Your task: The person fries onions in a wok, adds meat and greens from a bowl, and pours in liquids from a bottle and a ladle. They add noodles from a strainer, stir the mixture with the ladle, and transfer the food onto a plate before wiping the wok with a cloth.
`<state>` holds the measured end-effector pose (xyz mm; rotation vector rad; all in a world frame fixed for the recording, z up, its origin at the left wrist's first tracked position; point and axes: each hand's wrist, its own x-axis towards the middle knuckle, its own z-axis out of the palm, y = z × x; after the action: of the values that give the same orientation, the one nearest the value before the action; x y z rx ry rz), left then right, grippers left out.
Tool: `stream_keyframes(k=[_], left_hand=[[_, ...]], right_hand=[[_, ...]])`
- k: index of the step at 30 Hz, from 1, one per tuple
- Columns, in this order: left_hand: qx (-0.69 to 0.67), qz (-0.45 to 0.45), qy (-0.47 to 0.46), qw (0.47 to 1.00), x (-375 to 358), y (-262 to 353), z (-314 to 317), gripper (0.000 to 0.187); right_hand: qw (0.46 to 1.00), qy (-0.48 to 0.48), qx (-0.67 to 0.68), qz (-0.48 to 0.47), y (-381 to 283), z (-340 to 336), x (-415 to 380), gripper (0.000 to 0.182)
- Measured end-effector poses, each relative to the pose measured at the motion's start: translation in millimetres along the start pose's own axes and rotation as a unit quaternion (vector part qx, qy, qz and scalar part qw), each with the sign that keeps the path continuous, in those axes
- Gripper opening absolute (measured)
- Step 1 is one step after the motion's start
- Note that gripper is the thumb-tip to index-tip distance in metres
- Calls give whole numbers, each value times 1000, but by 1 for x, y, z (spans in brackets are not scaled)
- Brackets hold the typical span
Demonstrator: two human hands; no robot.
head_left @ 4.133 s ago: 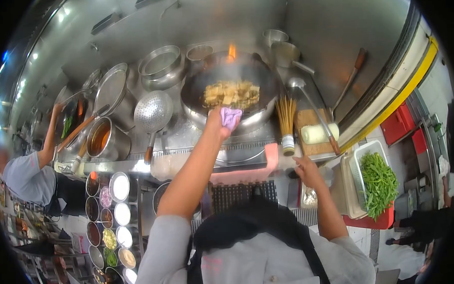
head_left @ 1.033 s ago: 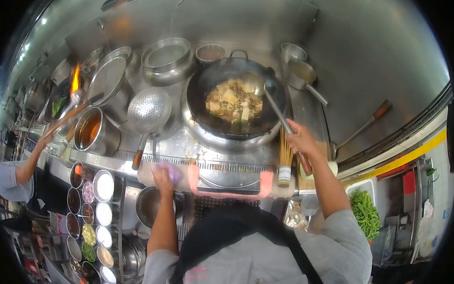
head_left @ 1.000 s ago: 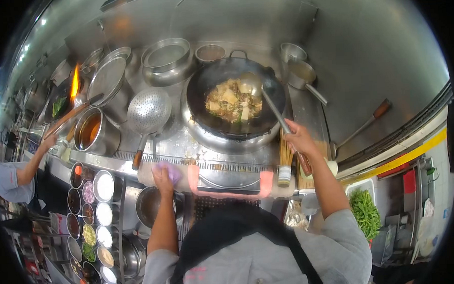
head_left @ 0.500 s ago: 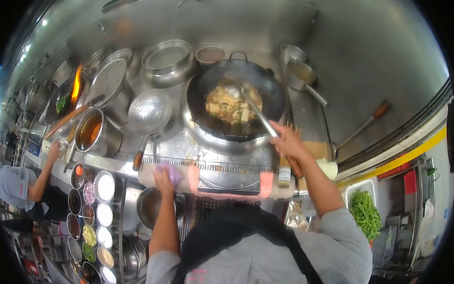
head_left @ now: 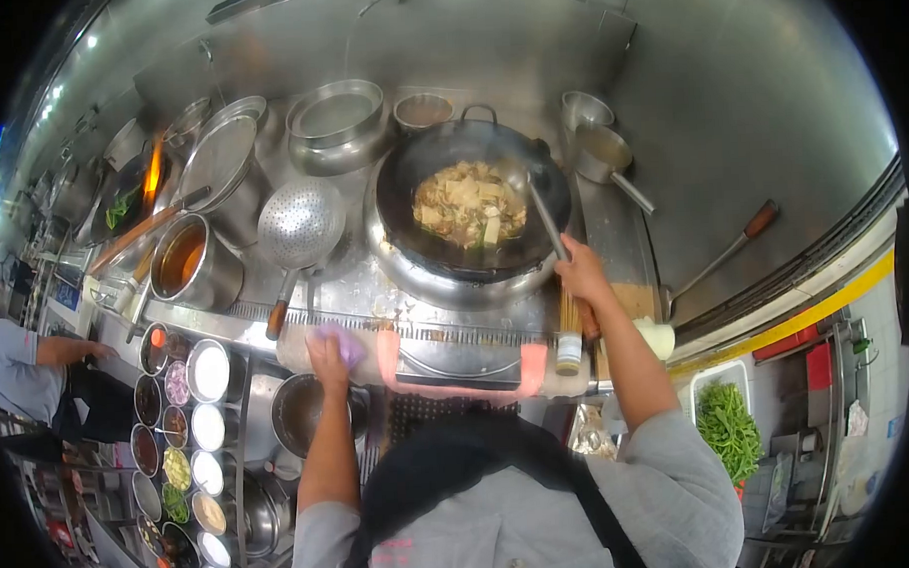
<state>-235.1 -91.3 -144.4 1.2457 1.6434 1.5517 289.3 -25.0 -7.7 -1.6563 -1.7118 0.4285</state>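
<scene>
My right hand (head_left: 581,272) is closed around the handle of a metal ladle (head_left: 545,213); its wooden end sticks out below my fist. The ladle's bowl is blurred at the right inner side of a black wok (head_left: 397,201), beside the food. In the wok lies a heap of stir-fried food (head_left: 469,203) with pale flat pieces and bits of green. My left hand (head_left: 328,359) rests at the front edge of the stove, closed on a purple cloth (head_left: 351,348). Pink cloth strips (head_left: 458,389) lie along the edge in front of the wok.
Left of the wok lies a perforated skimmer (head_left: 300,224), near a pot of brown liquid (head_left: 196,268). A saucepan (head_left: 604,151) stands at right. Several seasoning tubs (head_left: 208,373) line the lower left. A flame (head_left: 153,172) rises farther left, near a co-worker (head_left: 22,369). Leafy greens (head_left: 727,430) fill a white basket.
The ladle's bowl has moved right, off the middle of the food to the wok's side. My right hand shifted slightly right. The co-worker's arm has drawn back. My left hand stayed put.
</scene>
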Motion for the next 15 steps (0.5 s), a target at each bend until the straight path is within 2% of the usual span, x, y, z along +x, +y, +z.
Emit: stream_keyframes(k=[1,3,6,10,13,15], left_hand=[[7,10,4,1000,1,3,0,39],[22,27,13,999,1,6,1,38],[-30,6,0,1000,0,3,1,39],[-27,47,33,998,2,3,6,26],[1,48,39,998,2,1,6,26],[10,43,38,998,1,3,5,26]], right_hand=[[1000,-6,18,6,-14,-5,1,67],[958,-94,206,178,-46,-28,-2,68],[970,-62,182,151,-45,-27,18,69],[991,-41,70,103,-35,-10,53,68],[980,-90,91,149,-50,6,66,67],[980,-140,82,118,-57,2,61,67]])
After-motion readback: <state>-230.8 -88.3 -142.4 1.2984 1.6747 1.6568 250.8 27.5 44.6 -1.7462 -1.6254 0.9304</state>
